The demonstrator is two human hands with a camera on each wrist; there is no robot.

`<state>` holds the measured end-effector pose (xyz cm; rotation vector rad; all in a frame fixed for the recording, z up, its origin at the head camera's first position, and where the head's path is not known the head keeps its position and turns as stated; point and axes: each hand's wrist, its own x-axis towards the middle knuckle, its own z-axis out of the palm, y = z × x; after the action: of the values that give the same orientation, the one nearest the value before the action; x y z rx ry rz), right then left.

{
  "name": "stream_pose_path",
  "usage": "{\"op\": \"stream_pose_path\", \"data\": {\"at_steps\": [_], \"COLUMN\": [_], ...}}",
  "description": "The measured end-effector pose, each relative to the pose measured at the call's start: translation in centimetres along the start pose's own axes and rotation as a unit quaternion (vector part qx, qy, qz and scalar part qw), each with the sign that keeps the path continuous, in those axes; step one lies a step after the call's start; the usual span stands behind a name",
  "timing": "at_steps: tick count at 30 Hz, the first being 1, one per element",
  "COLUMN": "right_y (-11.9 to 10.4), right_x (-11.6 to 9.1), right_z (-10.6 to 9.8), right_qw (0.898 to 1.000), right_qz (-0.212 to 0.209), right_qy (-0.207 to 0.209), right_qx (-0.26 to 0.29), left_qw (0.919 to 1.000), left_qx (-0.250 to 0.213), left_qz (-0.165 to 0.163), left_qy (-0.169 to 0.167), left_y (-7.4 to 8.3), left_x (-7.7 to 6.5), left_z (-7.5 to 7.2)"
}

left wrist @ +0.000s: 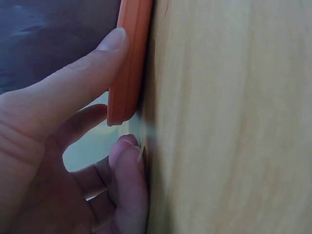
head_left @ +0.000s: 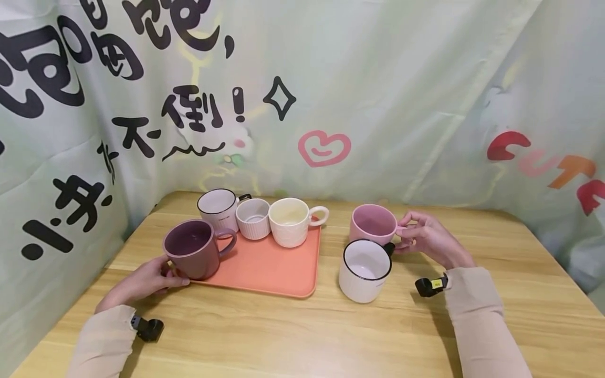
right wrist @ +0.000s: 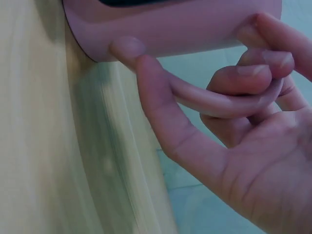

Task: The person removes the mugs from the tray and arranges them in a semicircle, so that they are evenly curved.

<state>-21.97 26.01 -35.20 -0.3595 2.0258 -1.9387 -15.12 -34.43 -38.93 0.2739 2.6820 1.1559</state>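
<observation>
At the near-left corner of an orange tray [head_left: 271,270], my left hand [head_left: 144,281] pinches the edge between thumb [left wrist: 109,53] and index finger. Beside that hand, a dark purple mug [head_left: 198,257] stands on the tray, its handle to the right. My right hand [head_left: 427,241] holds a pink mug [head_left: 371,223] by its handle, fingers curled through the loop [right wrist: 214,103]. Directly in front of the pink mug stands a white mug with a black rim [head_left: 361,283], hiding its lower part.
Along the tray's back stand a black-rimmed mug [head_left: 222,218], a small ribbed cup [head_left: 254,223] and a cream mug [head_left: 289,228] with its handle to the right. A printed curtain [head_left: 378,105] hangs behind the wooden table [head_left: 283,336].
</observation>
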Motion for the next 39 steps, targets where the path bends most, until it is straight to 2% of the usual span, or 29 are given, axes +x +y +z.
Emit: {"op": "stream_pose_path", "data": {"at_steps": [11, 22, 31, 35, 39], "right_y": [-0.2, 0.4, 0.8, -0.3, -2.7], "right_x": [-0.4, -0.4, -1.0, -0.9, 0.1], "right_z": [-0.1, -0.1, -1.1, -1.8, -2.2], "right_qw": [1.0, 1.0, 0.997, 0.994, 0.989], "right_qz": [0.01, -0.023, -0.052, -0.055, -0.036], "right_qy": [0.022, 0.004, -0.021, 0.004, 0.043], "right_qx": [-0.002, 0.021, -0.05, -0.091, -0.135], "left_qw": [1.0, 0.9999, 1.0, 1.0, 1.0], "left_qx": [0.005, 0.003, 0.001, -0.006, -0.005], "left_qz": [-0.005, -0.011, -0.007, -0.002, 0.006], "left_qy": [0.001, 0.004, 0.0, -0.003, -0.001], "left_y": [-0.2, -0.4, -0.3, -0.3, -0.2], "left_x": [0.2, 0.2, 0.3, 0.3, 0.2], "left_z": [0.2, 0.1, 0.0, 0.0, -0.1]}}
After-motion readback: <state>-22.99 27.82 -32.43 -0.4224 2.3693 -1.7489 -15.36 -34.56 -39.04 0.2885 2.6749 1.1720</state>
